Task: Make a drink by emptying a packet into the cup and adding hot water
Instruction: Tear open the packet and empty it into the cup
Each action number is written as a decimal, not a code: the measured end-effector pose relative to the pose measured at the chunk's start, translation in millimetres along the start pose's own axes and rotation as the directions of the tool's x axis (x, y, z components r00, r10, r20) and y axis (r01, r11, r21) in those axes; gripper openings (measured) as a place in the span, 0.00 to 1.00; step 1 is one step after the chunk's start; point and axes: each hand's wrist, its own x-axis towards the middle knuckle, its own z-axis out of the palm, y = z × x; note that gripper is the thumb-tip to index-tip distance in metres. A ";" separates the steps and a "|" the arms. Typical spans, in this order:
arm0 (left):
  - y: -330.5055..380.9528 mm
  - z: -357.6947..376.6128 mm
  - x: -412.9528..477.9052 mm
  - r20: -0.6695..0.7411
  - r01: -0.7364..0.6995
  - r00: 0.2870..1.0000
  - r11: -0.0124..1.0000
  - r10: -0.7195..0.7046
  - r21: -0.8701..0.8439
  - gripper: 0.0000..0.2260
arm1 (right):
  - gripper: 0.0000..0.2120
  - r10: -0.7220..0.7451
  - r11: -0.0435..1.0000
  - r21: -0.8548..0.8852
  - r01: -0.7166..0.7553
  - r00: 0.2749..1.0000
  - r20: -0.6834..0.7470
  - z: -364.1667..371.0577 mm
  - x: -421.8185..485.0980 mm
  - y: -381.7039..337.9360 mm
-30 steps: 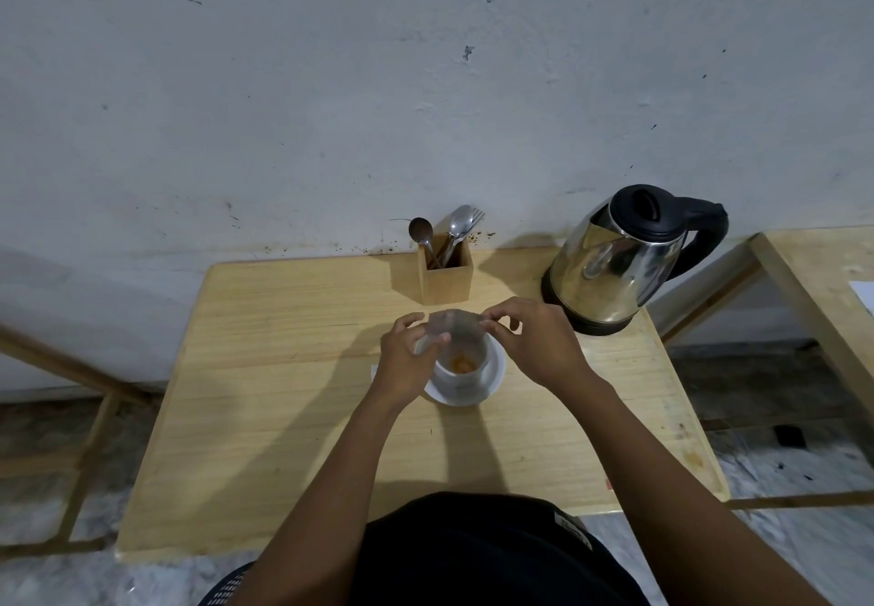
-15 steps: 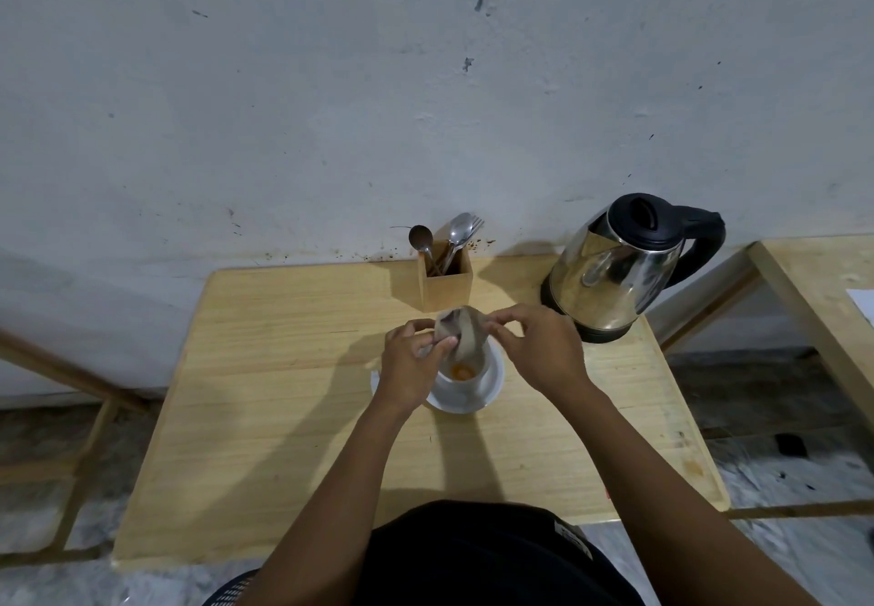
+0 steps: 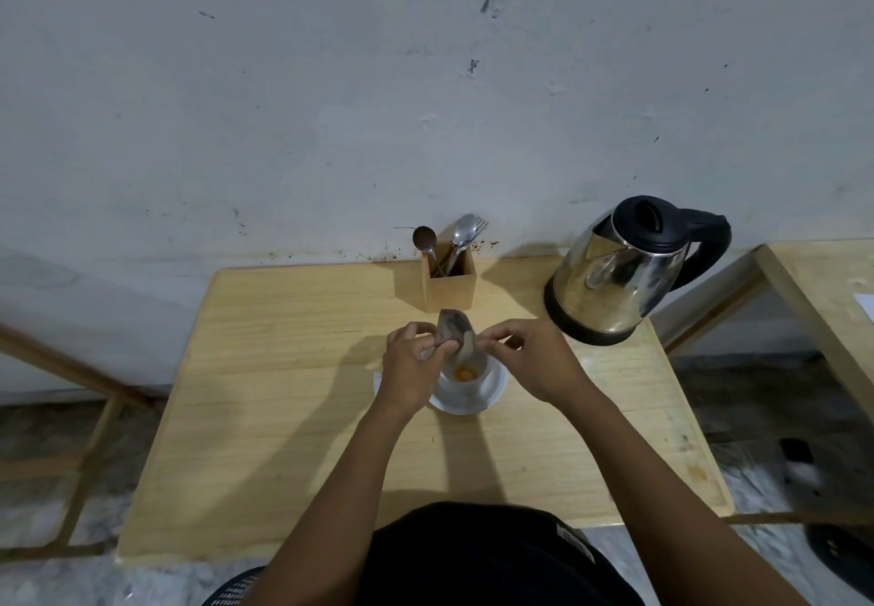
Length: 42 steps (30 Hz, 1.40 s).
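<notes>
Now the packet [image 3: 455, 337] is getting squeezed narrower than it was a second ago: then it was spread wide between both hands, now it is folding into a tight upright strip with its mouth pointing down into the cup [image 3: 466, 376].

Left hand [image 3: 412, 371] is pinching the packet's left edge, thumb and fingertips closed on it. Right hand [image 3: 534, 359] is pinching the right edge just beside the left fingertips, other fingers curled loose. Both grips are closed on the packet, nothing else in hand.

Orange powder is showing in the cup directly under the fingers, so the pour is mostly through; I'm reading the squeeze as working out the last of it. Can't tell if anything is left inside.

Cup is sitting on a white saucer [image 3: 492, 397] below the fingers. Kettle [image 3: 615, 279] is standing beyond and right of the right hand, well apart, untouched. Wooden holder [image 3: 449, 286] with spoons is just behind the packet.

Hot water step not yet started. Next likely: drop the packet, free the right hand for the kettle handle.
</notes>
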 end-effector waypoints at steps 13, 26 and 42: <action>21.3 -39.6 -3.9 0.129 0.383 0.924 0.867 -0.361 -0.318 0.26 | 0.07 -0.326 0.945 -0.107 0.311 0.924 -0.200 10.9 -14.4 7.2; -41.5 -56.8 -9.7 -0.082 0.323 0.934 0.920 -0.347 -0.223 0.18 | 0.32 0.051 0.963 -0.268 -0.022 0.994 0.100 47.9 -1.6 26.6; -88.8 -19.8 -26.7 -0.294 0.287 0.947 0.744 -0.126 0.604 0.30 | 0.41 0.167 0.950 -0.295 -0.102 0.964 0.205 55.7 7.9 38.0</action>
